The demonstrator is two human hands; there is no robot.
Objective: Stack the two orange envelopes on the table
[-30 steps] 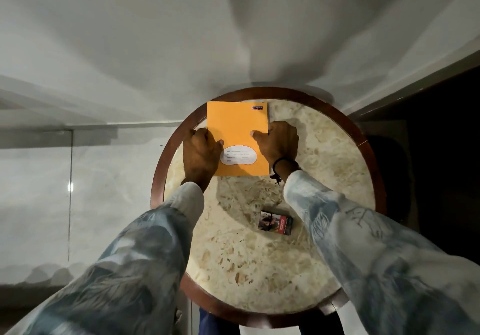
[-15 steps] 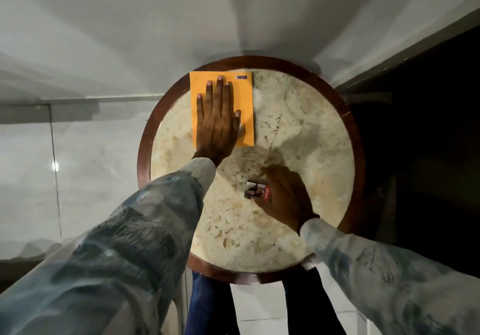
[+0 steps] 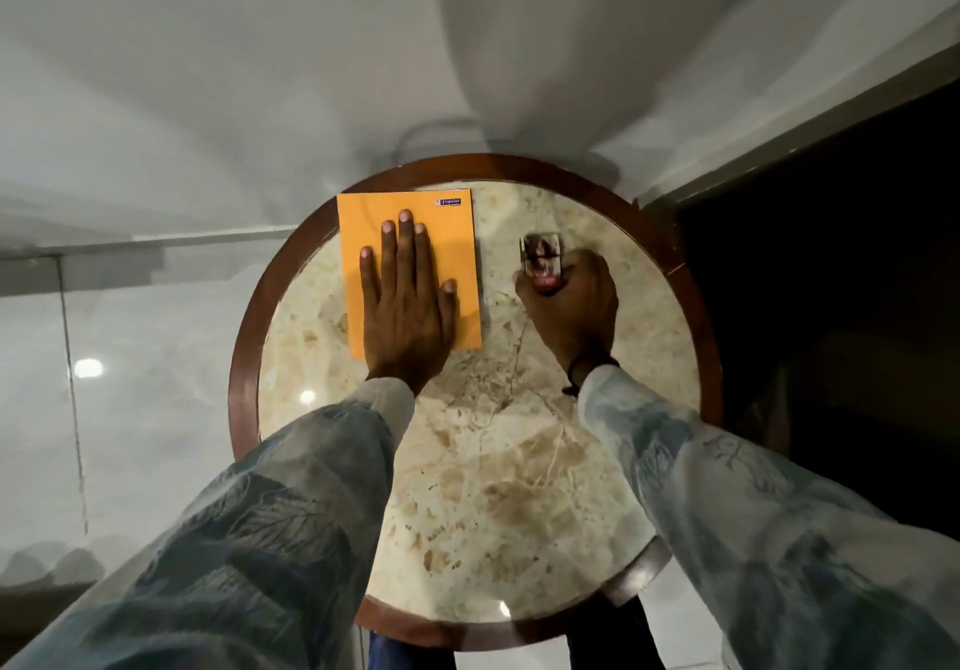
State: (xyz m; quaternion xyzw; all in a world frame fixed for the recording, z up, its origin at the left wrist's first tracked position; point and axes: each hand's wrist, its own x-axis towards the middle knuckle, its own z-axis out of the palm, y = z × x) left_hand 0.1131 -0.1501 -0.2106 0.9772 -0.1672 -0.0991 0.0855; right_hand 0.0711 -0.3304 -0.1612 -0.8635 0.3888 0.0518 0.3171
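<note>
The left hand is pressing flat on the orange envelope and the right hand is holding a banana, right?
Not quite. The head view shows the right hand holding a small printed box, not a banana. The left hand does press flat on the orange envelope.

A single head-worn wide-angle camera looks steeply down from above the near edge of the round table (image 3: 244, 357). It faces forward toward the far wall (image 3: 260, 72), close enough that both sleeves fill the near corners.
</note>
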